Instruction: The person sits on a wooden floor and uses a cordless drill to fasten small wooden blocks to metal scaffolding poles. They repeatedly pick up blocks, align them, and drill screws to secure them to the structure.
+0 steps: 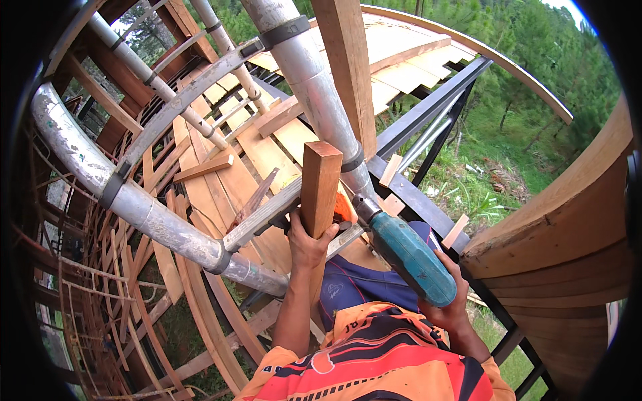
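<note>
Your left hand (pixel 309 242) reaches upward, clenched around the upright reddish-brown wooden post (pixel 319 182). Your right hand (pixel 449 309), wrist bent, grips the teal cylindrical power drill (pixel 409 255), angled up-left toward the post.

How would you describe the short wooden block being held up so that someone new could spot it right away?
Start at the thick silver scaffold pipes crossing the curved timber frame. Where they meet mid-picture, the left hand grips an upright wooden block, with the teal power drill in the right hand beside it. Unlike the long thin planks around it, it is short, thick, reddish-brown and square-ended.
</note>
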Available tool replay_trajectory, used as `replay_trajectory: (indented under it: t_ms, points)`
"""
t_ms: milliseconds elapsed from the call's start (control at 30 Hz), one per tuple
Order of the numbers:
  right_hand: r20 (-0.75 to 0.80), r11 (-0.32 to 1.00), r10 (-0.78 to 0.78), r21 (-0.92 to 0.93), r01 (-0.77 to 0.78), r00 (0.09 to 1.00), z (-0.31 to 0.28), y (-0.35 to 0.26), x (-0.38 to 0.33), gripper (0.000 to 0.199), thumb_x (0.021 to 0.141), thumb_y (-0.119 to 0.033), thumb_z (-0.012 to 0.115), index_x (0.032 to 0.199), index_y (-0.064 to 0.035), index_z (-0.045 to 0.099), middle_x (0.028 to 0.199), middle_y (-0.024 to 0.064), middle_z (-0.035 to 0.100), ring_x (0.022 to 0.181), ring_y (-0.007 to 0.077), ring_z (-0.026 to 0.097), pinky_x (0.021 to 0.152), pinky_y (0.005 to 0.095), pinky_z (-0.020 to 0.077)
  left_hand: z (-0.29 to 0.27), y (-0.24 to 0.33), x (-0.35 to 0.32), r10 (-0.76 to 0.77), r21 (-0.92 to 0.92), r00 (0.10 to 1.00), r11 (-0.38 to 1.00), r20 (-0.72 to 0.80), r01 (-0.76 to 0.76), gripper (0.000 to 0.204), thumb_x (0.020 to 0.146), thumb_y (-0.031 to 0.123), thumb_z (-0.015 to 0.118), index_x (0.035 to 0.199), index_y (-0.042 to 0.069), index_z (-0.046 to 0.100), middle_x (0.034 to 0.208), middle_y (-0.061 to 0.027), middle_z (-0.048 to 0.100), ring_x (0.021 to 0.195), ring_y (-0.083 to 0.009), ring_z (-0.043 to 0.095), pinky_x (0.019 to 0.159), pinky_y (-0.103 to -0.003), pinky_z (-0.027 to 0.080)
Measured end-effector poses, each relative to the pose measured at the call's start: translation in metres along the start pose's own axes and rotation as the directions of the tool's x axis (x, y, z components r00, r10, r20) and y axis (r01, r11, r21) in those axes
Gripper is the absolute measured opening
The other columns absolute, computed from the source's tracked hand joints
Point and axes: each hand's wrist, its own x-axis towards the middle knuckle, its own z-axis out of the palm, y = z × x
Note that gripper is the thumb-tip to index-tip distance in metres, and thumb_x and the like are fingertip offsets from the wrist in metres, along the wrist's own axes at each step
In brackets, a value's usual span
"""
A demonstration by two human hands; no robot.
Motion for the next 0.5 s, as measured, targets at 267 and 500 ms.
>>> replay_trajectory:
  t_ms: [267,500]
  points:
    - [-0.085,0.996,-0.085,-0.043,0.082,0.993,0.004,0.0,0.001,0.067,0.085,-0.014,0.075,0.142,0.0081,0.046,0.123,0.0207,0.07,0.112,0.0248,0.071,0.098,0.0362,0.0538,0.003,-0.009,0.005,-0.022,-0.138,0.999,0.99,0.027,0.026,0.081,0.075,0.047,0.086,0.128,-0.003,0.05,0.111,-0.0237,0.064,0.103,-0.038,0.065,0.091,-0.049,0.051]
    - [-0.046,0.997,-0.053,-0.053,0.05,0.998,0.01,-0.01,0.012,0.074,0.076,-0.004,0.075,0.143,0.0069,0.047,0.118,0.0215,0.071,0.107,0.028,0.073,0.093,0.0364,0.0556,-0.002,-0.008,0.013,-0.032,-0.156,0.996,0.987,0.088,0.046,0.078,0.075,0.044,0.086,0.127,-0.004,0.055,0.113,-0.0239,0.065,0.104,-0.0372,0.064,0.093,-0.047,0.05]
